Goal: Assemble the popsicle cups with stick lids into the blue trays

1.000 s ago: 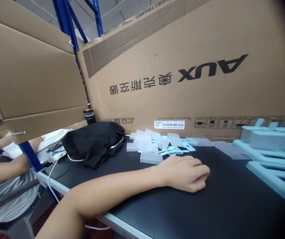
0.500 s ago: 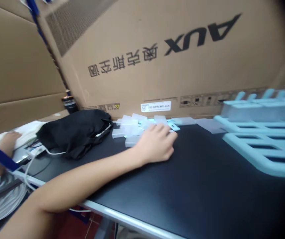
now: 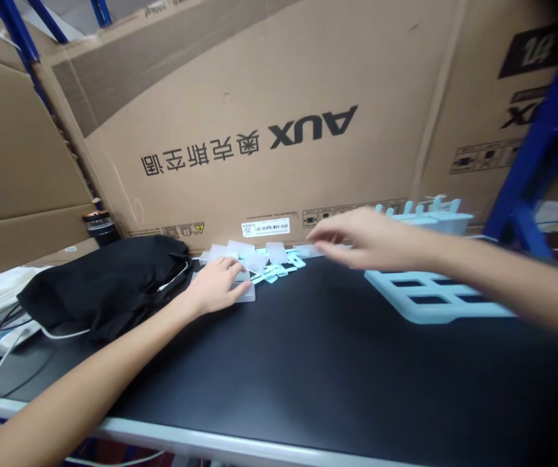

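Observation:
My left hand (image 3: pixel 218 285) rests on a pile of translucent plastic boxes (image 3: pixel 240 248), fingers forward and thumb apart. Part of the boxes is hidden beneath it. Light-blue plastic pieces with openings (image 3: pixel 279 269) lie beside the pile, just right of that hand. My right hand (image 3: pixel 351 237) is reaching in from the right, blurred, fingers stretched towards the pile and nothing visible in them. Behind and below the right forearm stands a light-blue slotted rack (image 3: pixel 420 311), with a light-blue mould-like block (image 3: pixel 447 222) with upright sticks at its back.
A large cardboard carton (image 3: pixel 201 201) stands along the back of the black table (image 3: pixel 283 376). On the left lie a black cloth bundle (image 3: pixel 108 279) and a white cable (image 3: pixel 65 335). A dark cylinder (image 3: pixel 101 228) stands behind the cloth. A blue post (image 3: pixel 534 155) rises at the right.
The view has swung right and more of the rack shows. My right hand has come into view. My left hand has shifted from the blue pieces to the boxes' front left.

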The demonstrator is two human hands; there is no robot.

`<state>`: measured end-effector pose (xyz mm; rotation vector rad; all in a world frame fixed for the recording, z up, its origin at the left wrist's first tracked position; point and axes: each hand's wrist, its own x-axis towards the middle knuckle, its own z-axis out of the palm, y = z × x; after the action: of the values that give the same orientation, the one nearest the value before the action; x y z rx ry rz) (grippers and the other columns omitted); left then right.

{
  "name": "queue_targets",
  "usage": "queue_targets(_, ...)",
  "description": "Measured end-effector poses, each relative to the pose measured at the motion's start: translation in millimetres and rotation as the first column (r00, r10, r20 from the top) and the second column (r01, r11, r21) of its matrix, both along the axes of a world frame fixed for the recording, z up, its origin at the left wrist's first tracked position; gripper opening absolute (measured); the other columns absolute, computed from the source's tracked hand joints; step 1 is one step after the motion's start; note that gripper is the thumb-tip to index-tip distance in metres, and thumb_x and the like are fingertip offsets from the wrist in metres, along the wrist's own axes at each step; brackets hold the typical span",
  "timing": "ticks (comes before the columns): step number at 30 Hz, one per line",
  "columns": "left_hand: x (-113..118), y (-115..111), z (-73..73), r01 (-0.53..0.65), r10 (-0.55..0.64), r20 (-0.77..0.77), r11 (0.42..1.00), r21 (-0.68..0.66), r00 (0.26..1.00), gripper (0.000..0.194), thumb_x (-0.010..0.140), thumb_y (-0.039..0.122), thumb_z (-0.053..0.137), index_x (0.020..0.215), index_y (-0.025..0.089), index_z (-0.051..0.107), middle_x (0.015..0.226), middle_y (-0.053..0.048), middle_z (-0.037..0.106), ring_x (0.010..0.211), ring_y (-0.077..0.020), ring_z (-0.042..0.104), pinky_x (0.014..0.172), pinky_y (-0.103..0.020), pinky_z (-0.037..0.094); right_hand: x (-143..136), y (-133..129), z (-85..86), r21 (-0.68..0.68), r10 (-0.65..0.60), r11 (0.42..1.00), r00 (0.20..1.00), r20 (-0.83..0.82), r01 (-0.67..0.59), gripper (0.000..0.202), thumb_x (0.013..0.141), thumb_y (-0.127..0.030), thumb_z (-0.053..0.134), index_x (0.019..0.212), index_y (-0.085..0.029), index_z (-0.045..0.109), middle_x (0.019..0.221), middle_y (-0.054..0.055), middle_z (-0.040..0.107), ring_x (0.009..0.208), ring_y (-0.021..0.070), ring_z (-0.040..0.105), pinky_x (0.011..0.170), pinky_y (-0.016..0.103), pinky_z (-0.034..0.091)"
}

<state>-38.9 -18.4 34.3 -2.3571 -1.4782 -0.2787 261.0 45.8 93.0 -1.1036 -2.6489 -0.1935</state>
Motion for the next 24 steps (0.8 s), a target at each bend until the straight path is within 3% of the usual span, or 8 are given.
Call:
queue_targets(3, 4.3, 1.6, -7.2, 0.010, -0.011, 0.023, 1.000, 0.025, 1.000, 0.034, 0.095, 0.043, 0.039, 0.110, 0.018, 0.057, 0.114, -0.008, 0.057, 0.109, -0.0236, 0.052, 0.095, -0.038, 0.043, -30.6, 20.9, -13.0, -0.040, 0.136, 0.991, 0.974, 0.181, -0.131, 0.030, 0.082, -0.028, 0.053, 0.107, -0.018, 0.066, 0.103, 0.009, 0.067, 0.095, 0.0225, 0.062, 0.078, 0.032, 0.045)
queue_targets(7, 10.3, 1.9, -10.9, 0.010, -0.014, 0.039, 0.996, 0.092, 0.999, 0.034, 0.096, 0.041, 0.038, 0.110, 0.018, 0.059, 0.120, -0.009, 0.055, 0.112, -0.0241, 0.050, 0.098, -0.040, 0.041, -59.0, 54.9, -35.1, -0.051, 0.078, 0.996, 0.961, 0.267, -0.067, 0.030, 0.079, -0.027, 0.050, 0.103, -0.017, 0.065, 0.101, 0.012, 0.067, 0.091, 0.0247, 0.063, 0.069, 0.031, 0.043)
queue_targets(13, 14.0, -2.7, -8.9, 0.003, -0.010, 0.057, 0.993, 0.116, 0.998, 0.042, 0.097, 0.046, 0.033, 0.113, 0.018, 0.060, 0.123, -0.010, 0.055, 0.115, -0.0252, 0.048, 0.101, -0.042, 0.038, -50.6, 65.7, -42.4, -0.053, -0.083, 0.993, 0.950, 0.302, 0.104, 0.043, 0.080, -0.036, 0.050, 0.116, -0.013, 0.056, 0.103, 0.017, 0.065, 0.086, 0.0281, 0.063, 0.064, 0.034, 0.042)
queue_targets(18, 22.7, 6.0, -6.1, 0.002, -0.009, 0.051, 0.990, 0.141, 0.999, 0.043, 0.096, 0.049, 0.035, 0.122, 0.020, 0.054, 0.136, -0.010, 0.048, 0.126, -0.0266, 0.042, 0.104, -0.044, 0.035, -44.8, 63.5, -46.4, -0.074, -0.108, 0.988, 0.944, 0.311, 0.137, 0.030, 0.079, -0.030, 0.050, 0.102, -0.019, 0.065, 0.098, 0.014, 0.066, 0.086, 0.0281, 0.064, 0.064, 0.034, 0.042)
queue_targets(24, 34.1, 26.6, -0.4, 0.019, -0.023, 0.047, 0.996, 0.088, 0.999, 0.037, 0.096, 0.046, 0.036, 0.104, 0.016, 0.057, 0.125, -0.011, 0.057, 0.116, -0.0254, 0.053, 0.098, -0.041, 0.041, -44.3, 59.5, -45.5, -0.078, -0.134, 0.983, 0.945, 0.300, 0.164, 0.023, 0.074, -0.020, 0.052, 0.091, -0.020, 0.067, 0.093, 0.012, 0.067, 0.081, 0.0271, 0.065, 0.060, 0.033, 0.042)
